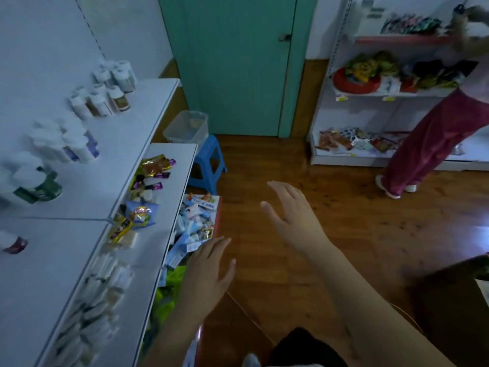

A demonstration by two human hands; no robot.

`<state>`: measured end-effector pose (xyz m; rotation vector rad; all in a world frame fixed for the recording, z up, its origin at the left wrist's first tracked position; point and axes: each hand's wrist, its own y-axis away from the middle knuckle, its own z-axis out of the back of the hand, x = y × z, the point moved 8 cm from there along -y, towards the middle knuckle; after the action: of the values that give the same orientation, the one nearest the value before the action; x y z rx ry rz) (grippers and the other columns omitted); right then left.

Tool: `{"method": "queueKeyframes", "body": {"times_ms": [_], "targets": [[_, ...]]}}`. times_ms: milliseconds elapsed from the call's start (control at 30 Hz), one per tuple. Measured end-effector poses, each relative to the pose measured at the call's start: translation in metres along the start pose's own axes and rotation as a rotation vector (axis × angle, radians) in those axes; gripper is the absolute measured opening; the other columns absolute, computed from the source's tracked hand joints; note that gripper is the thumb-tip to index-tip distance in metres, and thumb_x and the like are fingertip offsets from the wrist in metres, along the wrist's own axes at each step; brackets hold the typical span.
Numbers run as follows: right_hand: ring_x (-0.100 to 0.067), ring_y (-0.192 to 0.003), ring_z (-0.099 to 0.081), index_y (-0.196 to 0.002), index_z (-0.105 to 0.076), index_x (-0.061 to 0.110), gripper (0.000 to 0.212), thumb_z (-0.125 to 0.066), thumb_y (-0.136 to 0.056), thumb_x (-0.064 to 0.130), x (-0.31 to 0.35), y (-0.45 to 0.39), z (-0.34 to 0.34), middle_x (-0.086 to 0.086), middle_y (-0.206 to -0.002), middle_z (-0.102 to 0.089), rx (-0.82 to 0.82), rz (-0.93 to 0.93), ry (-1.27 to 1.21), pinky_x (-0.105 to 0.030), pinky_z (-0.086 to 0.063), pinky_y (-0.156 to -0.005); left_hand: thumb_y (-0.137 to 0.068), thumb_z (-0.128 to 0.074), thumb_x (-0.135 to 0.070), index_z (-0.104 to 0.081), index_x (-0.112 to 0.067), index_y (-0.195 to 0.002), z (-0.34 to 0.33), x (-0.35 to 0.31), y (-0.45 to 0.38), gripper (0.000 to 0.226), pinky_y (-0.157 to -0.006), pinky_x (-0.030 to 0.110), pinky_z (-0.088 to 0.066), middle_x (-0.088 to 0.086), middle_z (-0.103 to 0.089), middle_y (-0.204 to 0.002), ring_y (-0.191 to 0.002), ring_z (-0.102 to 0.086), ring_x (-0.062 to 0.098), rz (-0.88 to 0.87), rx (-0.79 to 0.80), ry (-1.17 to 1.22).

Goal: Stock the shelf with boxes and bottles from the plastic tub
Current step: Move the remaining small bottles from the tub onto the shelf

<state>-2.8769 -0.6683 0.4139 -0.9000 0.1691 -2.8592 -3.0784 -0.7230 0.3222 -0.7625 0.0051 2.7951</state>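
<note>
Left hand: the left hand hung over the floor beside the shelf, fingers spread, holding nothing.
Right hand: the right hand reached forward, fingers straight and apart, empty.
Plastic tub: the plastic tub sat on a blue stool at the shelf's far end, well ahead of both hands.
Bottles: the bottles stood in clusters on the top tier, blurred; labels probably unreadable.

Teal door shut; blue stool beside it — person in maroon trousers far right.
</note>
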Motion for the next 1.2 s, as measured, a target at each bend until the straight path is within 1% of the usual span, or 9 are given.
{"method": "queueKeyframes", "body": {"times_ms": [100, 233, 433, 633, 833, 900, 1000, 1100, 1200], "targets": [[-0.014, -0.144, -0.028, -0.150, -0.036, 0.022, 0.057, -0.040, -0.102, 0.052, -0.014, -0.042, -0.004, 0.004, -0.154, -0.038, 0.014, -0.007, -0.009, -0.033, -0.029, -0.116, -0.092, -0.028, -0.060, -0.046, -0.028, -0.144, 0.000, 0.004, -0.041, 0.063, -0.109, 0.026, -0.029, -0.010, -0.046, -0.147, -0.136, -0.040, 0.011, 0.008, 0.014, -0.002], [-0.013, -0.143, -0.028, -0.150, -0.035, 0.024, 0.057, -0.041, -0.101, 0.053, -0.039, -0.121, -0.013, 0.005, -0.154, -0.037, 0.016, 0.006, -0.029, -0.032, -0.029, -0.116, -0.092, -0.026, -0.061, -0.044, -0.031, -0.145, -0.008, 0.016, -0.115, 0.063, -0.114, 0.032, -0.033, -0.012, -0.042, -0.147, -0.138, -0.035, 0.007, 0.026, 0.029, 0.013], [-0.012, -0.143, -0.028, -0.150, -0.034, 0.025, 0.058, -0.041, -0.101, 0.054, -0.087, -0.267, -0.012, 0.006, -0.154, -0.037, 0.028, 0.045, -0.046, -0.031, -0.027, -0.115, -0.090, -0.030, -0.060, -0.048, -0.025, -0.143, -0.006, 0.035, -0.260, 0.066, -0.109, 0.041, -0.040, -0.006, -0.048, -0.145, -0.134, -0.043, 0.015, 0.100, 0.005, -0.026], [-0.013, -0.141, -0.029, -0.150, -0.037, 0.021, 0.057, -0.041, -0.102, 0.051, -0.133, -0.411, 0.019, 0.004, -0.152, -0.040, 0.067, 0.078, -0.039, -0.024, -0.022, -0.112, -0.090, -0.038, -0.055, -0.055, -0.021, -0.137, 0.012, 0.034, -0.409, 0.060, -0.106, 0.034, -0.043, -0.004, -0.056, -0.136, -0.125, -0.052, 0.015, 0.146, -0.062, 0.026], [-0.015, -0.141, -0.032, -0.148, -0.039, 0.018, 0.056, -0.041, -0.102, 0.049, -0.155, -0.523, 0.023, 0.002, -0.151, -0.042, 0.085, 0.106, -0.047, -0.031, -0.027, -0.115, -0.090, -0.036, -0.059, -0.050, -0.024, -0.141, 0.013, 0.041, -0.513, 0.063, -0.102, 0.024, -0.035, -0.006, -0.051, -0.139, -0.123, -0.045, 0.005, 0.170, -0.060, 0.039], [-0.015, -0.140, -0.033, -0.148, -0.039, 0.018, 0.056, -0.042, -0.102, 0.049, -0.159, -0.552, 0.017, 0.001, -0.151, -0.042, 0.098, 0.117, -0.049, -0.032, -0.029, -0.115, -0.090, -0.036, -0.058, -0.049, -0.024, -0.141, 0.016, 0.045, -0.541, 0.063, -0.102, 0.025, -0.035, -0.006, -0.050, -0.139, -0.120, -0.040, 0.001, 0.176, -0.055, 0.051], [-0.015, -0.141, -0.033, -0.148, -0.039, 0.019, 0.056, -0.042, -0.101, 0.050, -0.164, -0.597, 0.004, 0.001, -0.151, -0.042, 0.113, 0.127, -0.038, -0.036, -0.031, -0.116, -0.090, -0.036, -0.058, -0.050, -0.023, -0.140, 0.015, 0.066, -0.582, 0.063, -0.102, 0.031, -0.040, -0.003, -0.052, -0.137, -0.122, -0.047, 0.009, 0.200, -0.039, 0.059], [-0.014, -0.141, -0.032, -0.149, -0.038, 0.019, 0.056, -0.042, -0.102, 0.049, -0.169, -0.646, -0.010, 0.002, -0.151, -0.042, 0.122, 0.121, -0.036, -0.032, -0.028, -0.115, -0.090, -0.038, -0.057, -0.052, -0.019, -0.139, 0.012, 0.094, -0.625, 0.064, -0.102, 0.035, -0.044, 0.001, -0.055, -0.135, -0.123, -0.051, 0.017, 0.220, -0.036, 0.057], [-0.016, -0.140, -0.034, -0.149, -0.039, 0.018, 0.057, -0.043, -0.102, 0.050, -0.168, -0.702, -0.028, 0.001, -0.150, -0.044, 0.118, 0.134, -0.017, -0.028, -0.027, -0.113, -0.094, -0.050, -0.048, -0.052, -0.017, -0.139, 0.014, 0.125, -0.678, 0.055, -0.104, 0.035, -0.044, 0.003, -0.055, -0.137, -0.125, -0.051, 0.019, 0.231, -0.030, 0.073]]}}
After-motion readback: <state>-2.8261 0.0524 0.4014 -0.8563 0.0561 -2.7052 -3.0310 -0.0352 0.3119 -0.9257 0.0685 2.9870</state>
